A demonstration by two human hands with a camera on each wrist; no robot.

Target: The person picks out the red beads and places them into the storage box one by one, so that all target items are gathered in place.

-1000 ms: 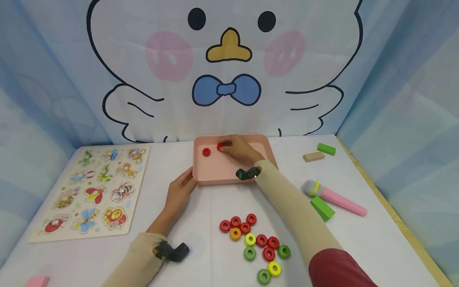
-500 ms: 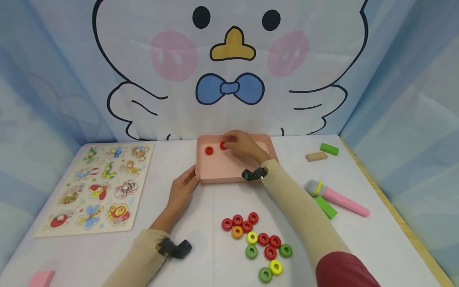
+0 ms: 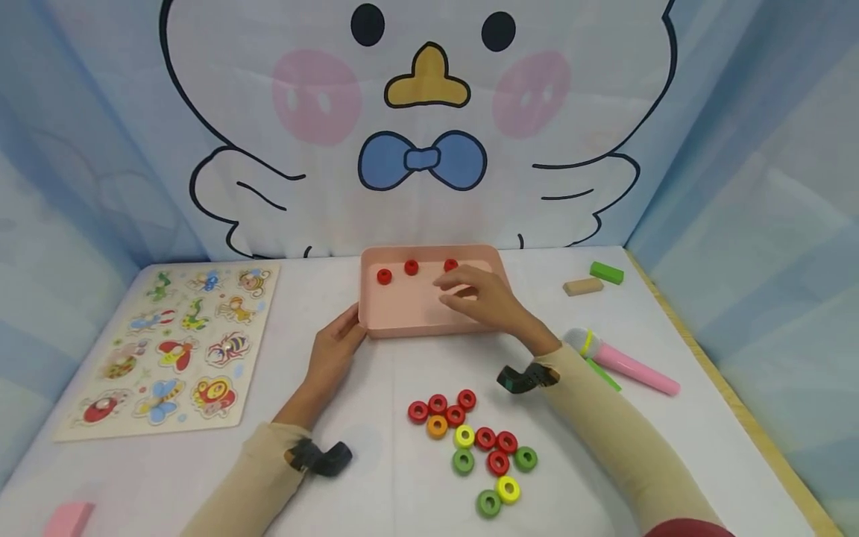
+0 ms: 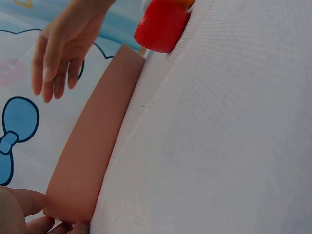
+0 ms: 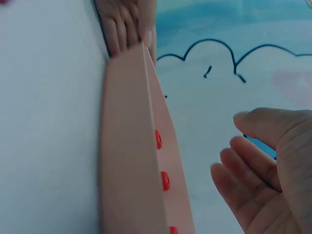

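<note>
A pink tray (image 3: 403, 317) stands at the back middle of the table. Inside, three red rings (image 3: 411, 267) are spread along its far side. My left hand (image 3: 333, 350) grips the tray's near left corner; in the left wrist view its thumb is at the rim and the other fingers are against the outer wall. Above the tray's right part hovers my right hand (image 3: 486, 302), fingers apart and holding nothing. Its fingertips are just in front of the rightmost red ring (image 3: 450, 265). The right wrist view shows the same hand (image 5: 273, 170) beside the tray wall, thumb and fingers spread.
Loose red, orange, yellow and green rings (image 3: 498, 463) lie on the near middle of the table. An insect puzzle board (image 3: 171, 350) is at the left. At the right are a pink toy microphone (image 3: 634, 368) and green and wooden blocks (image 3: 583, 286). A pink block (image 3: 69, 518) sits near left.
My right hand has let go of the middle red ring and drawn back to the right and nearer. A third red ring, previously hidden, now shows. The left hand stays at the tray corner.
</note>
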